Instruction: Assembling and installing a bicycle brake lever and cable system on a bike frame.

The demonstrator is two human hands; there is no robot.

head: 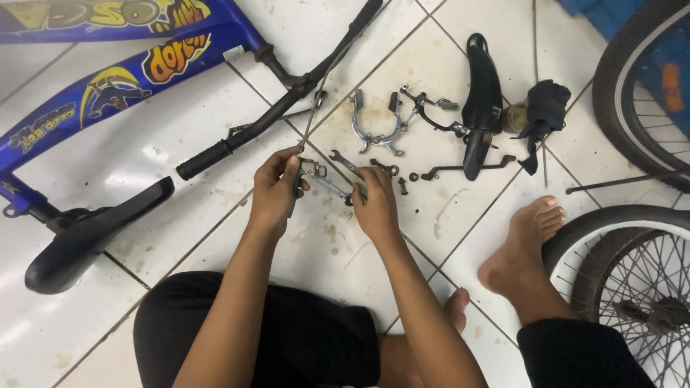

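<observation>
My left hand (pixel 277 192) pinches a small metal brake part (pixel 313 171) from which a thin cable (pixel 310 126) runs up toward the black handlebar (pixel 277 115). My right hand (pixel 374 201) grips a slim metal wrench (pixel 338 188) that reaches across to that same part. Both hands hover just above the white tiled floor (pixel 215 136), close together in the middle of the view.
A blue bicycle frame (pixel 100 79) with a black saddle (pixel 86 237) lies to the left. A brake caliper (pixel 374 129), another wrench (pixel 346 164), bolts, a black mudguard (pixel 481 100) and a dark cloth (pixel 543 111) lie ahead. Wheels (pixel 632 266) sit right, beside my bare foot (pixel 521 248).
</observation>
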